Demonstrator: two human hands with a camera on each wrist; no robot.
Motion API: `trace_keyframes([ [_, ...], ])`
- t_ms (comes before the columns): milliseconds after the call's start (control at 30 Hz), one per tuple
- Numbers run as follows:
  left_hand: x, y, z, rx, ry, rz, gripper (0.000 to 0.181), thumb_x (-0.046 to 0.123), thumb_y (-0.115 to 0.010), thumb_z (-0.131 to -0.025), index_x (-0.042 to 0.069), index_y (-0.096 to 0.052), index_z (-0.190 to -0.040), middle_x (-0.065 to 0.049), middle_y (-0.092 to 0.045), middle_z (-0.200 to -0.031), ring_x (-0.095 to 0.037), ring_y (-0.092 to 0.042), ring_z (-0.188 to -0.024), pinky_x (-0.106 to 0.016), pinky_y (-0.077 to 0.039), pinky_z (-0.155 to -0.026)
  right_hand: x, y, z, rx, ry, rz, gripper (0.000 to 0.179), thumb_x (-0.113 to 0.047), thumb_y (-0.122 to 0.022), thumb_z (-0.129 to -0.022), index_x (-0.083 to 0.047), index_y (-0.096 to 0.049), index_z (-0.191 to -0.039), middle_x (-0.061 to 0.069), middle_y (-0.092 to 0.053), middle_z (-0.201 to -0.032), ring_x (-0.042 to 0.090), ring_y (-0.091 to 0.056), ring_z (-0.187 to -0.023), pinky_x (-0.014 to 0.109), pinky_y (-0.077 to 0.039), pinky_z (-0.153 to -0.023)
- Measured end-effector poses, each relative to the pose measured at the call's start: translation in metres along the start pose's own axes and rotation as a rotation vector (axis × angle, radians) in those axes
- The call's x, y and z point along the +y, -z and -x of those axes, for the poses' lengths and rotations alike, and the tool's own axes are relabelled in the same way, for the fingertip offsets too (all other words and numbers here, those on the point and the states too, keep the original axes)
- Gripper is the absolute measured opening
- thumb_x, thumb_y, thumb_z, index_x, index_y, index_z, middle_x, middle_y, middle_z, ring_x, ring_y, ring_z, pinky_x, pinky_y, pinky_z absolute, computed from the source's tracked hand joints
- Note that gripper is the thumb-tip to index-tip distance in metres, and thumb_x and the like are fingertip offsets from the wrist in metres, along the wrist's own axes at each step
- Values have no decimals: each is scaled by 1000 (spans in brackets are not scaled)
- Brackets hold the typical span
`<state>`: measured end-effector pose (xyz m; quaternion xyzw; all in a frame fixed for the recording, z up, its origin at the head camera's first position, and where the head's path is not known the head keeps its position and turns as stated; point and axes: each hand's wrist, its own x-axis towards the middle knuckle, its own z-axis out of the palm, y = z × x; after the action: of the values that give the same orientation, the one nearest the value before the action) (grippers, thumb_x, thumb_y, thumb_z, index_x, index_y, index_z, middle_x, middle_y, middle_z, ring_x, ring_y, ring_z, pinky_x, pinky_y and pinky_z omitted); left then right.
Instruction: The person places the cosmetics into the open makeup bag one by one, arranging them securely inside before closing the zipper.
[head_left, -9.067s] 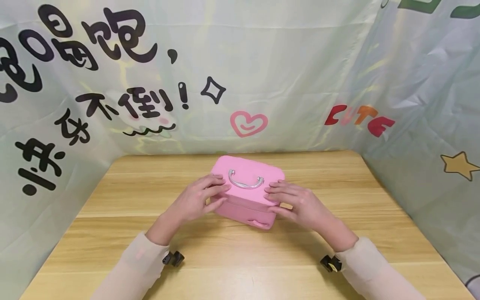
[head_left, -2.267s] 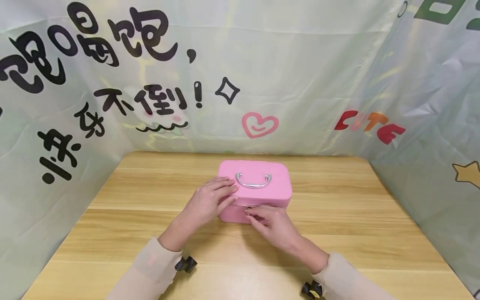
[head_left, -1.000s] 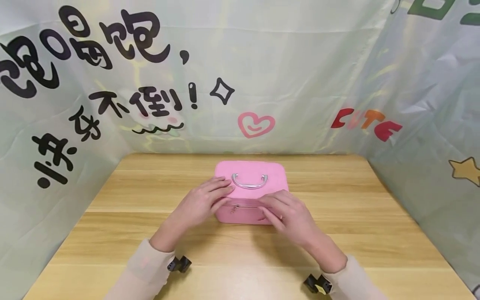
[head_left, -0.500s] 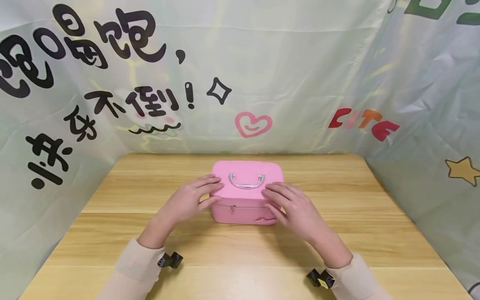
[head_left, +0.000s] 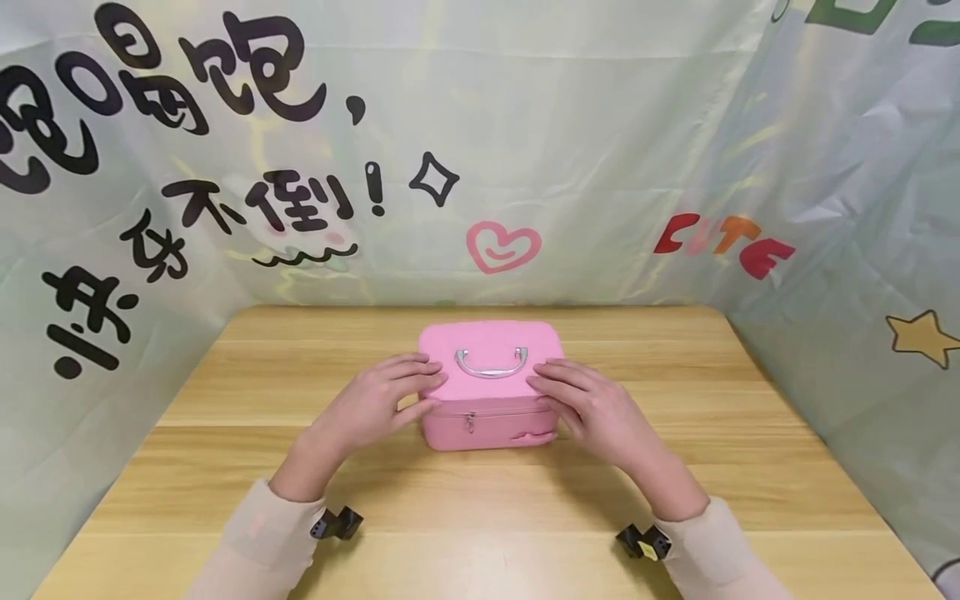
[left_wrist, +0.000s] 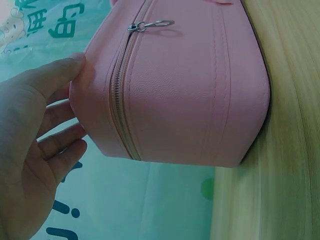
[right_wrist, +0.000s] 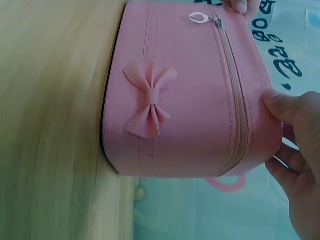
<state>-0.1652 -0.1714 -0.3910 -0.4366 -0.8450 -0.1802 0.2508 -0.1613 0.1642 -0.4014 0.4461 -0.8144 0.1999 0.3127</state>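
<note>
A pink vanity case [head_left: 487, 429] stands on the table, its lid down. A silver carry handle [head_left: 491, 372] lies on top, and the zipper [left_wrist: 117, 95] along the front seam looks closed. In the head view the metal zipper pull [head_left: 470, 423] hangs left of the front's middle. A pink bow [right_wrist: 153, 95] decorates the front's lower right. The left hand [head_left: 367, 408] touches the lid's left front corner, fingers on top and thumb against the front edge. At the right front corner, the right hand [head_left: 600, 408] rests likewise, its fingers loosely spread.
The wooden table [head_left: 480, 517] extends around the case on all sides. Behind it and at both sides hangs a pale printed cloth [head_left: 585, 150]. Small black wrist cameras [head_left: 337, 523] sit on both cuffs.
The right hand, which pinched the zipper pull at the front, has released it and moved to the lid's right corner. The left hand has shifted slightly left. The case sits straighter than at first.
</note>
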Motion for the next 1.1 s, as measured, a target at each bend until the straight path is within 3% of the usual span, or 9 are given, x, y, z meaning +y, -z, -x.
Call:
trace_keyframes([
  [333,8,-4,-4,9,-74,19,32,27,-74,-87,7,-74,-113,-7,-69,-118,-27,-60,-116,-42,-45,-104,15,1,6,0,-36,-7,46,3,-78,-75,-10,-71,-118,9,-67,-122,31,-60,-116,42,-47,-101],
  [467,12,-7,-4,2,-103,27,33,27,-74,-87,8,-74,-113,-6,-69,-119,-27,-59,-118,-41,-44,-105,19,-2,8,26,-67,11,44,2,-80,-74,-10,-73,-116,9,-68,-120,32,-60,-116,40,-45,-103],
  [633,20,-12,-5,3,-134,26,33,30,-71,-90,9,-73,-115,-4,-68,-120,-26,-59,-118,-39,-44,-106,22,-6,10,82,-94,61,44,2,-83,-70,-8,-75,-112,10,-68,-118,33,-61,-114,47,-50,-96],
  [933,34,-23,-10,77,-247,-7,33,27,-74,-87,10,-73,-115,-3,-69,-119,-24,-61,-115,-35,-45,-105,29,-7,11,121,-312,82,38,-7,-83,-76,-10,-75,-112,10,-68,-118,30,-65,-107,47,-55,-86],
  [1100,36,-20,-11,73,-255,-3,32,30,-69,-91,10,-72,-116,-3,-68,-120,-23,-60,-115,-35,-43,-106,23,-4,5,81,-391,101,40,-12,-82,-79,-8,-72,-117,12,-67,-121,32,-63,-109,49,-54,-88],
])
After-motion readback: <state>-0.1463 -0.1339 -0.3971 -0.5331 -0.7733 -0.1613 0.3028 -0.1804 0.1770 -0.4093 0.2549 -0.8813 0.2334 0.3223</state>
